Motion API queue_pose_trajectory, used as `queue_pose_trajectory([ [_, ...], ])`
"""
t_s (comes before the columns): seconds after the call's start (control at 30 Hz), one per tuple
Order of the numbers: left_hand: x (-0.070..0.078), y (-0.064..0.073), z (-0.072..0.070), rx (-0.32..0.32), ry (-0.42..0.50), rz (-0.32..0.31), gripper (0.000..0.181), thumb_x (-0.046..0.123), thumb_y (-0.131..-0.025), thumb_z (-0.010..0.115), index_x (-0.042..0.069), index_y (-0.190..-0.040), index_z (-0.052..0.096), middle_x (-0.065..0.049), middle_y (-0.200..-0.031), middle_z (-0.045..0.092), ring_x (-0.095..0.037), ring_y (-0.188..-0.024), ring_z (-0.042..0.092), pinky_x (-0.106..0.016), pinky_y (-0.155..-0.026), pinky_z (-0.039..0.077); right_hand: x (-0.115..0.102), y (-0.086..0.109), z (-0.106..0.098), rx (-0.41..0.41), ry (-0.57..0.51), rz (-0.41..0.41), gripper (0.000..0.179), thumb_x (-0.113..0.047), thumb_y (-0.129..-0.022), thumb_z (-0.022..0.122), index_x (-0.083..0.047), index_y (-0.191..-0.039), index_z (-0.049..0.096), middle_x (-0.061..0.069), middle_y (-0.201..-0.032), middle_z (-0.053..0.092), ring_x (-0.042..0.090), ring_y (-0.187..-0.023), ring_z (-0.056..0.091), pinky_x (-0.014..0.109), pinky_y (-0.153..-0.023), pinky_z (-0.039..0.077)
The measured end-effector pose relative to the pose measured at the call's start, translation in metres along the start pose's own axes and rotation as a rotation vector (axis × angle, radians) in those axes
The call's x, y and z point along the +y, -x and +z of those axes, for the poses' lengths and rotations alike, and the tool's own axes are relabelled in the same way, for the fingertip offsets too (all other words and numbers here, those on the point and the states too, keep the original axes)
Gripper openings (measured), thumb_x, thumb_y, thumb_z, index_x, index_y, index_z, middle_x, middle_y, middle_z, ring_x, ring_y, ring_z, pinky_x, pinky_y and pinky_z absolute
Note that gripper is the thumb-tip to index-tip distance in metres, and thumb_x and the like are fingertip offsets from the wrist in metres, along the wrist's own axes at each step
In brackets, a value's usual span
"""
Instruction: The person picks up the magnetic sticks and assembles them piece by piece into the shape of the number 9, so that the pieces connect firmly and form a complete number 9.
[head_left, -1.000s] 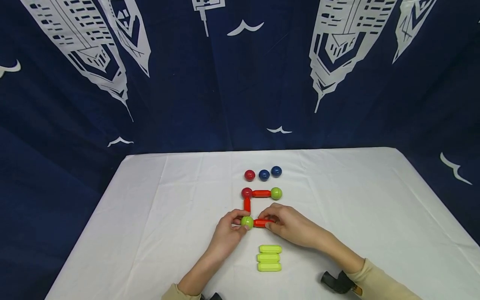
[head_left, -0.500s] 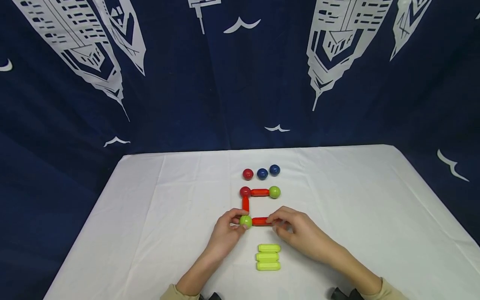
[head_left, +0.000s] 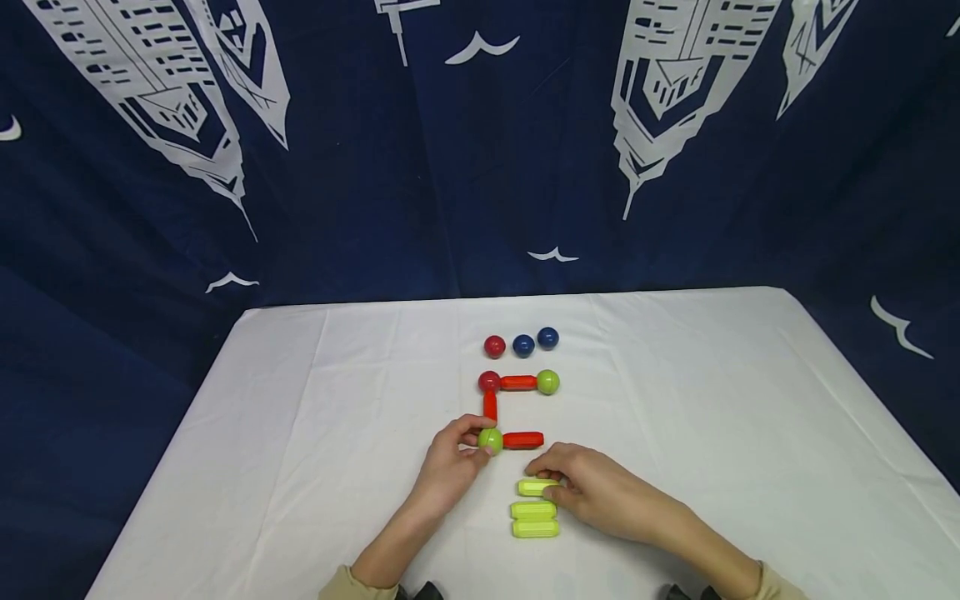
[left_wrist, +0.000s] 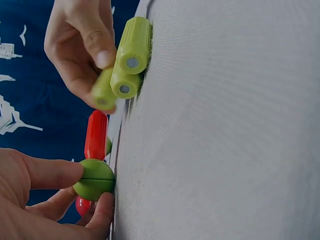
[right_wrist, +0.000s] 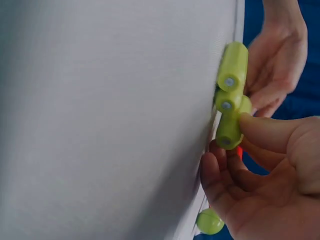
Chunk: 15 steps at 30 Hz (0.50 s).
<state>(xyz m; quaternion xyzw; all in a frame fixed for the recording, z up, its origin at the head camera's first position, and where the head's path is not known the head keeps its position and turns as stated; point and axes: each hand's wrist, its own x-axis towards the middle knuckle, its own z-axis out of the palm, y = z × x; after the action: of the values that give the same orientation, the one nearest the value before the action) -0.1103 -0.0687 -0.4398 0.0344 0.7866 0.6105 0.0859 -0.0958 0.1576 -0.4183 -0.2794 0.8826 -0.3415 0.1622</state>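
Nearest the person, the bottom rod (head_left: 536,528) and middle rod (head_left: 533,510) are being seen side by side, touching, on the white cloth (head_left: 337,417). Just beyond, the top rod (head_left: 531,487) is being pinched between thumb and fingers of the right hand (head_left: 600,493). It is lying off that hand's left side, long axis running left to right — roughly parallel to the near red rod (head_left: 523,440) beyond. The right hand is being noted as the nearer; its fingertips are being interposed between the two. On the left, the green ball (head_left: 490,435) at that red rod's end is being pinched by the left hand (head_left: 453,467). Farther off, the side red rod (head_left: 490,407), red ball (head_left: 489,382), far red rod (head_left: 518,382) and far green ball (head_left: 548,382) are being seen joined — with a loose red ball (head_left: 494,347) and two blue balls (head_left: 523,346) lying farthest away.
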Motion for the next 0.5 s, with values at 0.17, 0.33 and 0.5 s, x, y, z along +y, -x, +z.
queue_pose_trajectory([
  [0.17, 0.002, 0.0, -0.001, 0.001, 0.001, -0.005, 0.029, -0.005, -0.088, 0.063, 0.001, -0.117, 0.065, -0.009, -0.097, 0.056, -0.022, -0.091, 0.051, -0.024, -0.072, 0.048, 0.006, 0.002, -0.01, 0.053, -0.118, -0.006, 0.027, -0.005, -0.096, 0.061, -0.021, -0.117, 0.067, -0.014, -0.11, 0.061, 0.011, -0.096, 0.057, 0.029, -0.084, 0.049],
  [0.33, 0.002, -0.001, -0.001, 0.005, 0.002, -0.02, 0.03, -0.005, -0.088, 0.063, 0.002, -0.117, 0.065, -0.009, -0.098, 0.056, -0.022, -0.091, 0.051, -0.025, -0.073, 0.048, 0.02, -0.011, -0.023, 0.179, -0.295, 0.095, 0.024, -0.004, -0.097, 0.059, -0.007, -0.12, 0.063, 0.004, -0.112, 0.063, 0.019, -0.094, 0.059, 0.026, -0.079, 0.051],
  [0.5, 0.001, -0.001, 0.0, 0.006, 0.007, -0.032, 0.029, -0.005, -0.088, 0.063, 0.002, -0.117, 0.065, -0.009, -0.098, 0.055, -0.022, -0.091, 0.051, -0.025, -0.073, 0.048, 0.033, -0.027, -0.031, 0.289, -0.454, 0.241, 0.029, -0.004, -0.096, 0.059, 0.009, -0.121, 0.059, 0.016, -0.108, 0.066, 0.023, -0.088, 0.063, 0.03, -0.074, 0.055],
])
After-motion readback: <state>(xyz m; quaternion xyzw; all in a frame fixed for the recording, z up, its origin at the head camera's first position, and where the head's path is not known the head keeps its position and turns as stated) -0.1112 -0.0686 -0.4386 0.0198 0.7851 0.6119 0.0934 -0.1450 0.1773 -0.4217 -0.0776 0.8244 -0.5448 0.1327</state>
